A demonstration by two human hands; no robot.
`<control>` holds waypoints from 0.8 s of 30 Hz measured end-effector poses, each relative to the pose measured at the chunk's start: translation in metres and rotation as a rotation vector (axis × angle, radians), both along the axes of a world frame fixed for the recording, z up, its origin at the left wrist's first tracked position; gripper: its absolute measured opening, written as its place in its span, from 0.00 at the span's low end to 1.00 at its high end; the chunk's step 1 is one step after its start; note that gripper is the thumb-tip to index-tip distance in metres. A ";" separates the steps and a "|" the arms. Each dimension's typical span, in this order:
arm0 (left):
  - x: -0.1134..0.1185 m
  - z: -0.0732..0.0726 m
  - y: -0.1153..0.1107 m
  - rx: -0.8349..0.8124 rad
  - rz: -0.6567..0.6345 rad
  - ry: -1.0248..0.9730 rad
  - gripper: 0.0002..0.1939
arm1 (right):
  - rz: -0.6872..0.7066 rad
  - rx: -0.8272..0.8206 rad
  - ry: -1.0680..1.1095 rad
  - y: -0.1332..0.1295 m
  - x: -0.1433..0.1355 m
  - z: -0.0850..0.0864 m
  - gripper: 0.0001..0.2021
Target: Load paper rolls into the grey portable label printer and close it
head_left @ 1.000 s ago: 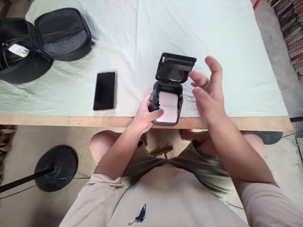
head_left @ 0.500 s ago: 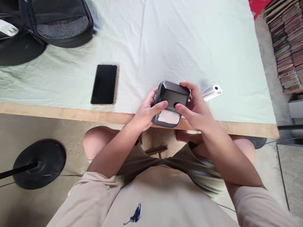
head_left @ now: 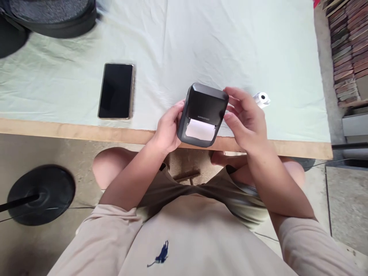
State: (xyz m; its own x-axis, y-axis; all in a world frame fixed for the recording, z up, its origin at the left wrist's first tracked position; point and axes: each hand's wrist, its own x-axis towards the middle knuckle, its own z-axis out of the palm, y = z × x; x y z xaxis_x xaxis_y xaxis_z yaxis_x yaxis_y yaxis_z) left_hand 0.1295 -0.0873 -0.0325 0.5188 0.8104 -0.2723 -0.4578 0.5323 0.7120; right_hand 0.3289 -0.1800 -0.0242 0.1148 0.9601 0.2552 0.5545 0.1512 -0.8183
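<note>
A small black portable label printer is held tilted above the table's front edge, its lid closed and lettering on the lid. White paper shows at its lower slot. My left hand is closed round the printer's left side, with its fingers hidden beneath. At the right edge, my right hand has its thumb and fingers spread, the tips at or very near the casing. Behind that hand lies a white paper roll, partly covered by it.
A smartphone with a dark screen lies on the pale table cloth to the left. A black padded bag is at the upper left. Stacked bricks stand beyond the right edge. A round black stand base is on the floor.
My right thumb has come off the printer's front and moved right to its edge. My left thumb has slid to the left side, leaving the lid uncovered. The view has shifted slightly.
</note>
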 end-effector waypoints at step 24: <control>-0.010 0.004 -0.005 0.201 -0.143 0.134 0.22 | -0.130 -0.035 -0.244 0.007 -0.023 0.046 0.08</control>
